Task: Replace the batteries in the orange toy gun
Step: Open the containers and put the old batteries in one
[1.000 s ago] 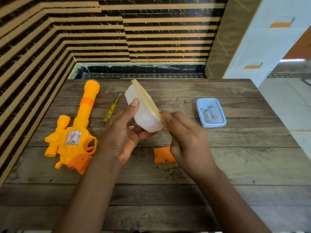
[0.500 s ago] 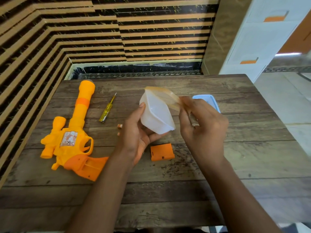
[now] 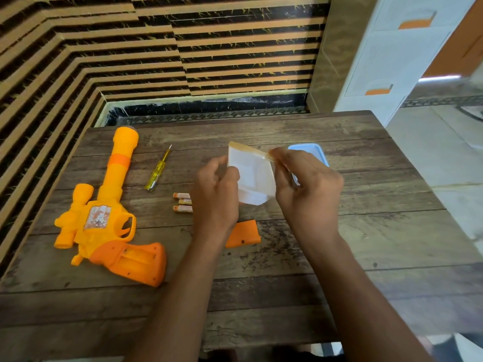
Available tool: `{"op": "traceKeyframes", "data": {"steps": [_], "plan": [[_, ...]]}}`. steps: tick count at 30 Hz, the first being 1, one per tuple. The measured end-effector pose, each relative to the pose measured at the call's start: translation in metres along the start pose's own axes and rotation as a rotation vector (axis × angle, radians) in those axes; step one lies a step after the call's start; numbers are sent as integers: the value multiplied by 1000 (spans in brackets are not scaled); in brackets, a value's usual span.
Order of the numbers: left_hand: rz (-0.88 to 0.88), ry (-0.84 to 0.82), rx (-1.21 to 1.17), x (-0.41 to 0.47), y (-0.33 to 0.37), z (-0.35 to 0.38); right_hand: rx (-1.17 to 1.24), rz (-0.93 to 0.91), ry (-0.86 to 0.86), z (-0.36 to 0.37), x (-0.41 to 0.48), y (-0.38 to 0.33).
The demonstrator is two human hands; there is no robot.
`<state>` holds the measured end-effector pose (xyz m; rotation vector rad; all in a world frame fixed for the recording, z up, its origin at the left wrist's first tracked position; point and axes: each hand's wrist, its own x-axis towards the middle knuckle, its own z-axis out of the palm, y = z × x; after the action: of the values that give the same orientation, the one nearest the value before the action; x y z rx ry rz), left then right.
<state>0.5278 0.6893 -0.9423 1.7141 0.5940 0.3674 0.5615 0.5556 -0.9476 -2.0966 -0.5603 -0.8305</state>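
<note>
Since half a second ago, three batteries (image 3: pixel 183 202) have come into plain view on the surface (image 3: pixel 339 257), just left of our left hand (image 3: pixel 217 194). Its grip curls round the white container (image 3: pixel 252 176); our right hand (image 3: pixel 308 186) pinches the tan lid (image 3: pixel 248 150). The orange toy gun (image 3: pixel 104 218) lies well left of both hands, untouched, with its handle compartment open.

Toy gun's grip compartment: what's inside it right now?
The open compartment shows bare orange plastic, no batteries visible. Three batteries lie on the table, one end of each covered by the left hand gripping the white container.
</note>
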Motion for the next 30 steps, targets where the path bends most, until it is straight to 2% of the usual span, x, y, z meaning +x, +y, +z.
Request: {"op": "traceKeyframes", "data": {"steps": [3, 5, 12, 19, 24, 30], "plan": [[198, 10, 276, -7, -5, 6, 26, 7, 26, 0, 0, 0], [249, 17, 437, -8, -11, 8, 30, -9, 46, 0, 1, -1], [159, 45, 728, -16, -8, 9, 16, -13, 107, 1, 3, -3], [86, 41, 790, -19, -3, 10, 67, 13, 178, 4, 12, -3], [11, 24, 740, -16, -3, 5, 122, 42, 231, 1, 20, 0], [91, 33, 679, -10, -7, 7, 65, -7, 193, 6, 11, -4]]}}
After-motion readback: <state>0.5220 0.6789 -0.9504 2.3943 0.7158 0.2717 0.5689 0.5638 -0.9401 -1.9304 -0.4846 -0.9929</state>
